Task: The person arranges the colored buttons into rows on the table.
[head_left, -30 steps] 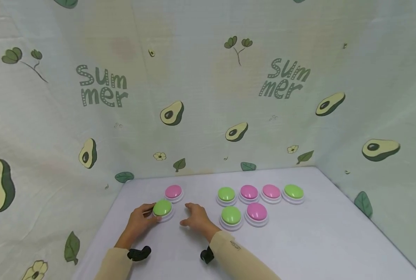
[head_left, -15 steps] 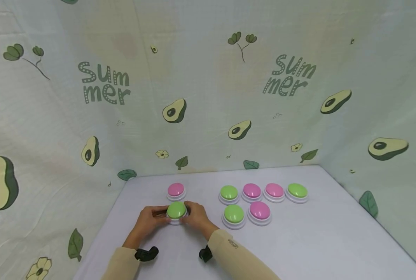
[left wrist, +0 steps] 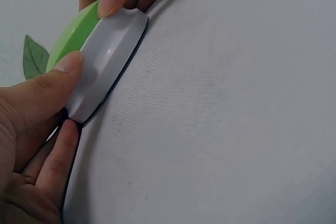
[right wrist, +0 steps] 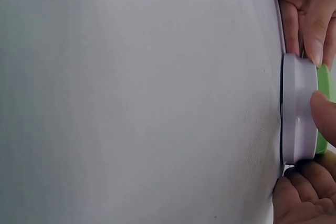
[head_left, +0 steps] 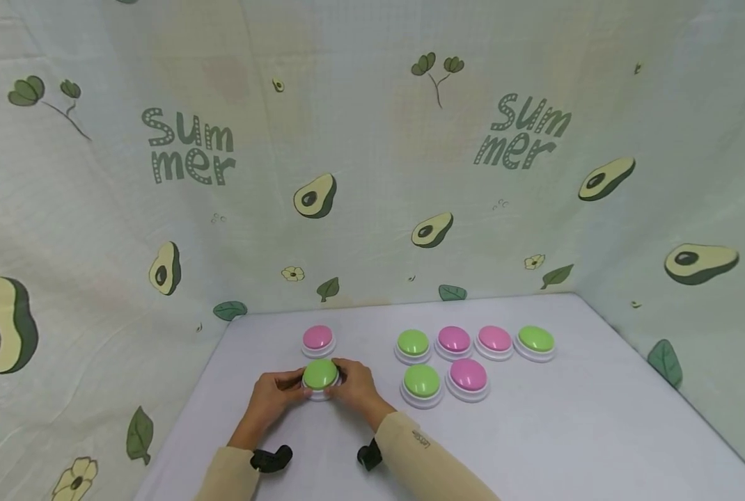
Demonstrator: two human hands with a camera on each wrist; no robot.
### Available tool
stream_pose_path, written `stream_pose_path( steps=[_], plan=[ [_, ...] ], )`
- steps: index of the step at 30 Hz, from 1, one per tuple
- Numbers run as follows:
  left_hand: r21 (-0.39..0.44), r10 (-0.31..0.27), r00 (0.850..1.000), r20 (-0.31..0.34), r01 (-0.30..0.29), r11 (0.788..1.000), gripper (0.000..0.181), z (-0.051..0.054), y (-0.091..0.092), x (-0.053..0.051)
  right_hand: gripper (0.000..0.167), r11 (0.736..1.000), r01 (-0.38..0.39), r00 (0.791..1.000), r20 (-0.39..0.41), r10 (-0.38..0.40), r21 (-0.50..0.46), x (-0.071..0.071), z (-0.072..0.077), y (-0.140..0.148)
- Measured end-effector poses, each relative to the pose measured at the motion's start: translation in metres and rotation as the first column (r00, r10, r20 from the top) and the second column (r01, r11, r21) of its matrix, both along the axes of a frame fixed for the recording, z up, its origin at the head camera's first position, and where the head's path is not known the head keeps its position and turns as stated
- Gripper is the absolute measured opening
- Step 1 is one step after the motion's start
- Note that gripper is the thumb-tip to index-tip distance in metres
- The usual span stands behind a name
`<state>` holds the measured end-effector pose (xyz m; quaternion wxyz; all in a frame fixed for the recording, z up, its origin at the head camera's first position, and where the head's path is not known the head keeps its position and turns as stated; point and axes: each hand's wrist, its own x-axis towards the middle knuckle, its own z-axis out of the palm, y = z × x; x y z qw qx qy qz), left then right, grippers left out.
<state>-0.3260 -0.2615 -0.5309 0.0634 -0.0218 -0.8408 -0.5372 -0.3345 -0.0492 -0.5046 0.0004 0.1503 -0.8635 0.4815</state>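
Note:
A green push button (head_left: 319, 374) with a white round base stands on the white table, just in front of a pink push button (head_left: 318, 337). My left hand (head_left: 273, 400) grips its left side, thumb at the front edge and fingers around the side. From the right, my right hand (head_left: 356, 387) holds the same button, its thumb also on the near edge. In the left wrist view both thumbs touch the white base (left wrist: 107, 59) near the green dome. The right wrist view has the base (right wrist: 299, 111) sitting flat on the cloth between the two hands.
To the right stand more push buttons: a back row with a green one (head_left: 413, 343), two pink ones (head_left: 454, 339) and another green one (head_left: 536, 339). Nearer are a green (head_left: 421, 381) and a pink button (head_left: 468, 375). A printed cloth (head_left: 372, 153) rises behind the table.
The green button has moved right with my left hand, to directly in front of the pink one. My right hand, earlier apart from it, has closed in and now holds its right side.

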Motion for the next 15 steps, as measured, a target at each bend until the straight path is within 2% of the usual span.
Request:
stream_pose_path(
  steps=[7, 15],
  plan=[
    [0.054, -0.007, 1.000, -0.006, 0.007, 0.998, 0.047, 0.001, 0.005, 0.004, 0.059, 1.000, -0.007, 1.000, 0.005, 0.007, -0.021, -0.002, -0.001, 0.005],
    [0.087, 0.027, 1.000, -0.004, -0.027, 0.996, 0.048, 0.003, 0.011, 0.012, 0.063, 0.999, -0.039, 0.999, 0.024, 0.040, -0.034, -0.001, -0.002, 0.009]
  ],
)
